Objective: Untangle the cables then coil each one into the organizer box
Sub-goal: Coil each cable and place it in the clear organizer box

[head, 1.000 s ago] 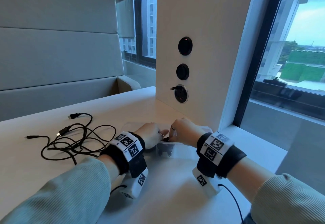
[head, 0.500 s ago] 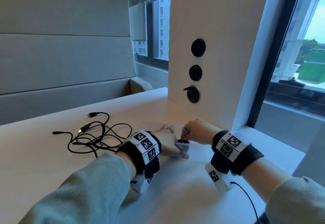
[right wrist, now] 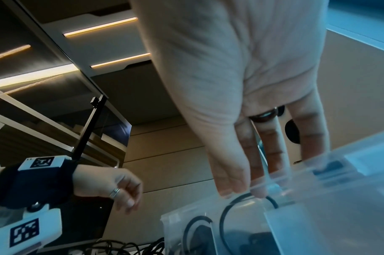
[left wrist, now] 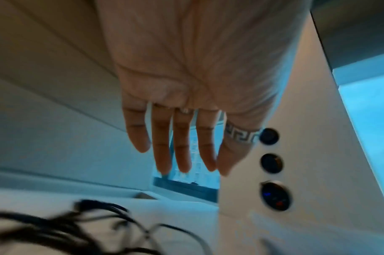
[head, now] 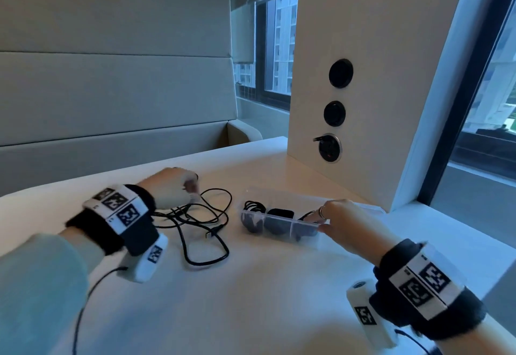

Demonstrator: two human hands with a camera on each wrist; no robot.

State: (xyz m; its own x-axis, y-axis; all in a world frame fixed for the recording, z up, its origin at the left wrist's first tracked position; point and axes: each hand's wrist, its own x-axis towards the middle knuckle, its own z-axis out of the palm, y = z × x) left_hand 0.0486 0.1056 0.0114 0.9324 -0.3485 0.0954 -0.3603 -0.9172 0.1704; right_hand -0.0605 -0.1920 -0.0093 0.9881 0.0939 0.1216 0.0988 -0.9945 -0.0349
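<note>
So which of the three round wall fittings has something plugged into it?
The lowest fitting, silver-rimmed, with a black plug sticking out; the two above are plain black.

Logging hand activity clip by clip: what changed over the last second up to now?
The left hand left the organizer box and moved left over the tangled cables, fingers straight, holding nothing. The right hand stayed at the box, fingertips at its right compartment. The tangle stays on the table; coiled cables remain in the box.
</note>
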